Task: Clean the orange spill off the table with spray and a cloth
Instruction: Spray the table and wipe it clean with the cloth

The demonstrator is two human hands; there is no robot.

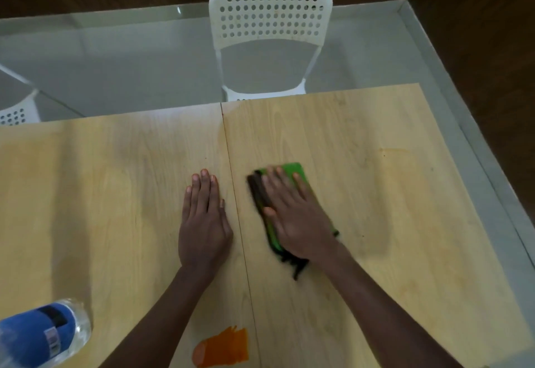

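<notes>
A clear plastic bottle (pixel 43 335) with a blue label is seen at the near left corner of the view, lying close to the camera and partly cut off by the frame edge; its contents cannot be told. Whether it carries a spray head is not shown.

The left hand (pixel 204 222) is laid flat on the table (pixel 101 194), palm down, fingers straight and held together, nothing gripped beneath it. It rests just left of the seam (pixel 231 170) that runs between the two wooden panels of the tabletop. The right hand (pixel 295 217) is pressed flat on a green cloth (pixel 289 173), fingers straight and slightly spread, the thumb lying along the cloth's left edge; the cloth is not curled into or pinched. The cloth is folded, with darker layers showing at its left side and near end, and it is blurred, as is the hand on it. It lies just right of the seam, well apart from the spill. Both forearms are stretched forward from the bottom of the view.

The orange spill (pixel 223 349) is found at the near edge of the table, between the two forearms, just left of the seam.

The tabletop is of pale wood grain. Beyond it a grey tiled floor is seen, with a white perforated chair (pixel 270 37) pushed to the far side and part of a second white chair (pixel 17 109) at the left.
</notes>
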